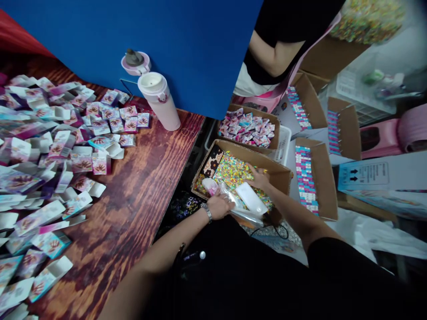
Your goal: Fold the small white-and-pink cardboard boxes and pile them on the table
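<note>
My left hand (219, 206) is closed on the edge of a clear plastic bag (240, 207) at the near side of a cardboard box (282, 174) full of small glittery multicoloured pieces (233, 171). A white flat object (251, 198) lies on the bag. My right hand (259, 178) reaches into the box, fingers down among the glittery pieces; what they hold, if anything, is hidden. A watch sits on my left wrist.
Many small pink and white packets (50, 151) cover the wooden table (133, 209) at left. A white tumbler (160, 101) stands by a blue panel (167, 40). More cartons (248, 126) of packets sit beyond. Another person in black (276, 49) sits behind.
</note>
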`<state>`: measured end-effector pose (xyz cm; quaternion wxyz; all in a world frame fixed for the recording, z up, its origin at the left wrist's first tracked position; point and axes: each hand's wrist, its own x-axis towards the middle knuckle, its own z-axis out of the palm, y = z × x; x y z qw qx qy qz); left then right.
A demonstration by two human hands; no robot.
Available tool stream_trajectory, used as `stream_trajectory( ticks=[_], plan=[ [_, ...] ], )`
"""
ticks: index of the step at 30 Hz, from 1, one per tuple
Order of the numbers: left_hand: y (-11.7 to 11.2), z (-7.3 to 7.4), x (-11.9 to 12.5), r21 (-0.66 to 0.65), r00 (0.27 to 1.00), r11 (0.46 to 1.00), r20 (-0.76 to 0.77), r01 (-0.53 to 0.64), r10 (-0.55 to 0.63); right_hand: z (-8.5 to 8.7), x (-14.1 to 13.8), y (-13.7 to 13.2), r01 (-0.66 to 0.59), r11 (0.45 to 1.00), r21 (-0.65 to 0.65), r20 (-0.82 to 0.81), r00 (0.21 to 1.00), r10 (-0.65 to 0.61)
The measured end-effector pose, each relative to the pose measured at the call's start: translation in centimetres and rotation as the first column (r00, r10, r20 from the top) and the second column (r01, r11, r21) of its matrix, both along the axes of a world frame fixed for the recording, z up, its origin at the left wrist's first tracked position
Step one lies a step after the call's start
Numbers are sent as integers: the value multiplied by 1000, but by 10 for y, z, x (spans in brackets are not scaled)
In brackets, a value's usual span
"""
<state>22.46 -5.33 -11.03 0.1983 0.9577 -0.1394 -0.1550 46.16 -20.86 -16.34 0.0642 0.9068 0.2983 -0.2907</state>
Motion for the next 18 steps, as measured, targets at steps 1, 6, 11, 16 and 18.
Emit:
stream_trajectory(
  ticks=[1,6,11,16,18],
  plan=[
    [0,-1,0,-6,1000,1000,1,0,0,-3,0,5,-14,1000,-15,-8,1000,14],
    [0,-5,0,-23,1000,1000,5,0,0,-10,-6,22,-12,995,-98,91,996,21],
    [0,-5,-1,-11,1000,1000,25,-4,5,-15,-15,35,-27,999,-35,211,977,34],
    [-1,-8,-4,-3,999,1000,36,-18,19,-10,-5,41,-104,994,41,162,982,96],
    [-2,-9,-5,-5,999,1000,25,-23,23,-4,3,38,-131,988,88,138,983,118]
  ],
)
